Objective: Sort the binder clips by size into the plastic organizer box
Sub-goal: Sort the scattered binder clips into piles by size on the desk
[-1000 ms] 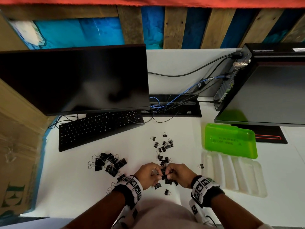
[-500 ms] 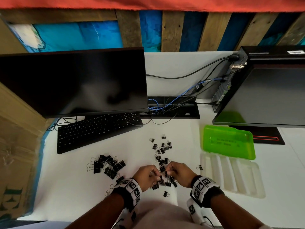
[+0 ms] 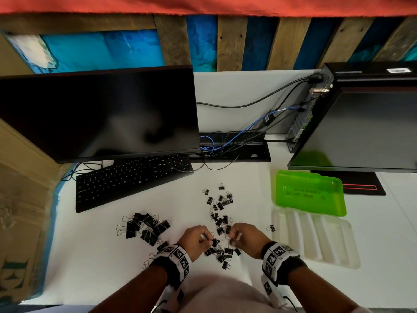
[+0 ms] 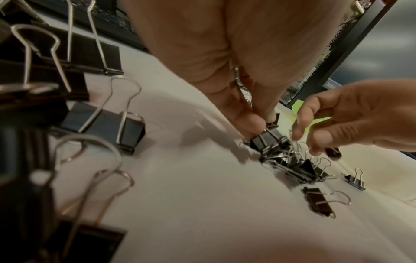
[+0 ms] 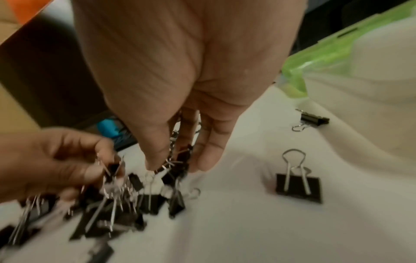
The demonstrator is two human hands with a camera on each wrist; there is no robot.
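In the head view the organizer box [image 3: 316,236], seen empty as before, lies right of the right hand [image 3: 246,239], while in the wrist views small clips [image 4: 270,140] are pinched by both the right hand and the left hand [image 4: 225,62], so sorting is hardly begun.

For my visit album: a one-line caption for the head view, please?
Two hands pick through small black clips beside an open organizer box.
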